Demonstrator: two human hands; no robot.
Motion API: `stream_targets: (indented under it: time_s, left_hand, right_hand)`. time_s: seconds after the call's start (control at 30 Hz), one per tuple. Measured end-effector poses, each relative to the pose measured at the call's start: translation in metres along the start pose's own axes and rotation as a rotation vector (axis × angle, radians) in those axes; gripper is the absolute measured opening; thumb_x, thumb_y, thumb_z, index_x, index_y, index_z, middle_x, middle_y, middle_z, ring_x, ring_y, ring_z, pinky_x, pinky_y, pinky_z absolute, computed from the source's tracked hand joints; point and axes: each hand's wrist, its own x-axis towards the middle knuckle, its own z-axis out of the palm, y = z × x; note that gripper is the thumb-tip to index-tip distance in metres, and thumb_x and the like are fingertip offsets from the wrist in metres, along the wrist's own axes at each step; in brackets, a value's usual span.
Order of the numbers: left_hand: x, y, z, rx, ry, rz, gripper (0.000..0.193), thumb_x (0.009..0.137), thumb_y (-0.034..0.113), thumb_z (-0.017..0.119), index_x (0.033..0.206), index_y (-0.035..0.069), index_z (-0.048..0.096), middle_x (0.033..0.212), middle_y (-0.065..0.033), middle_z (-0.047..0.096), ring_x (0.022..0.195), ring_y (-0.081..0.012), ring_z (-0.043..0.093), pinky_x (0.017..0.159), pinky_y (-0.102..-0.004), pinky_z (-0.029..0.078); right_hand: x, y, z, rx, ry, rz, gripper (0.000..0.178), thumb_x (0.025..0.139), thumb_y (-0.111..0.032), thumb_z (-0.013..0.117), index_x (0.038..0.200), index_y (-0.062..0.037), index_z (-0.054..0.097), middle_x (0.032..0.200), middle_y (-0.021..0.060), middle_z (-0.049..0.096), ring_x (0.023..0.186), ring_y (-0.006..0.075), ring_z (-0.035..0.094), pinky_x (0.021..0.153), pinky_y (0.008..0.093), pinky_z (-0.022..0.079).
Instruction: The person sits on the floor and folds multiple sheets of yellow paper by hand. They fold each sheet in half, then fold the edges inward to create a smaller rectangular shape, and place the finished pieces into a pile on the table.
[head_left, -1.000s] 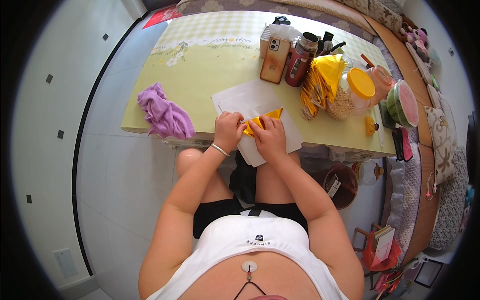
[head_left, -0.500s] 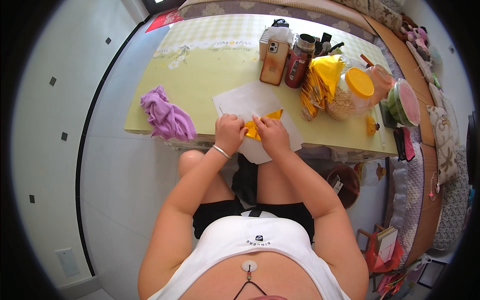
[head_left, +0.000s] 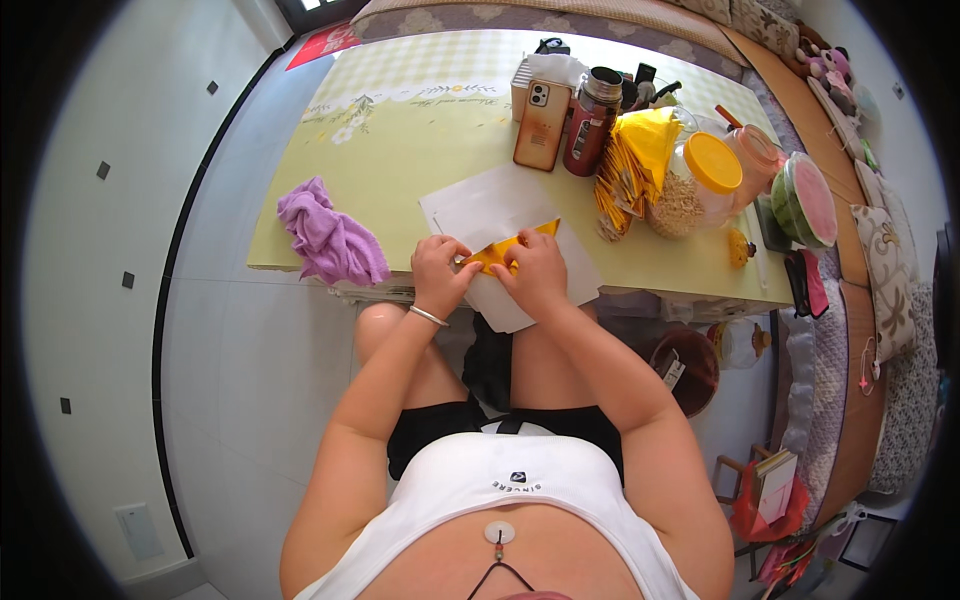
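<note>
A piece of shiny gold paper, folded to a long pointed shape, lies over a white sheet at the table's near edge. My left hand pinches its left end between thumb and fingertips. On its right part, my right hand is closed, with bent fingers and the thumb pressing its lower edge. The paper's upper right tip sticks out past my right fingers. My palms hide parts of the white sheet, which hangs over the table edge toward my lap.
A purple cloth lies at the left table edge. Toward the back right stand a phone, a dark red flask, a stack of folded gold papers, a yellow-lidded jar and a cut watermelon. A bin sits below.
My left hand has shifted left along the gold paper and its fingers have loosened from a fist to a pinch. My right fingers have curled in, and more of the paper shows between the hands.
</note>
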Motion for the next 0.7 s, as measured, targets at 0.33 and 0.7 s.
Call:
stream_targets:
  time_s: [0.33,0.7]
  left_hand:
    - [0.003,0.006,0.003,0.141,0.052,0.109,0.015,0.076,0.012,0.075,0.089,0.005,0.069,0.097,-0.0107,0.067,0.096,-0.0312,0.060,0.087,-0.0431,0.045]
    - [-0.039,0.023,0.018,0.461,-0.113,0.357,0.042,0.088,0.007,0.053,0.127,-0.005,0.063,0.135,-0.0218,0.062,0.128,-0.0343,0.058,0.112,-0.0480,0.041]
  right_hand:
    - [0.002,-0.002,0.023,-0.148,0.103,0.034,0.022,0.079,-0.024,0.077,0.085,-0.0031,0.073,0.118,0.0089,0.062,0.112,0.0303,0.053,0.103,0.0461,0.039]
    - [0.001,-0.005,0.021,-0.209,0.146,0.007,0.027,0.076,-0.022,0.078,0.095,-0.0049,0.071,0.117,0.0084,0.063,0.106,0.0298,0.056,0.096,0.0414,0.045]
